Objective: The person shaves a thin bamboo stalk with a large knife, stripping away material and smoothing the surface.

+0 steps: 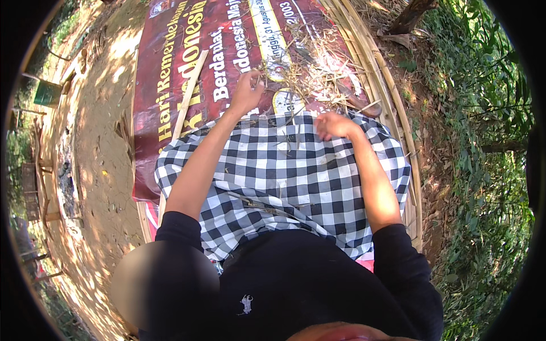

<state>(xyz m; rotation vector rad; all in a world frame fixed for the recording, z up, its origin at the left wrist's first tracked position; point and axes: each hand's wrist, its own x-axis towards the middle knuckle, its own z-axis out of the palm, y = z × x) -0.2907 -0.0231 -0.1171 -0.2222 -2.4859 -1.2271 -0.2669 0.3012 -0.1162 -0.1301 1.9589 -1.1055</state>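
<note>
A black-and-white checked cloth lies over my lap, with dark plant scraps on it. Above its far edge, my left hand hovers over the dark red printed banner; its fingers are loosely curled and apart, and I see nothing held. My right hand is over the cloth's far right edge, fingers bent and apart, also without anything visible in it. Just beyond it lies a tool's brown, wooden-looking handle, partly among pale straw-like shavings. The shavings are heaped between the hands and farther out.
A pale bamboo strip lies slantwise on the banner, left of my left hand. Bamboo slats edge the platform at the right. Bare earth stretches along the left, green plants along the right. A wooden stump stands far right.
</note>
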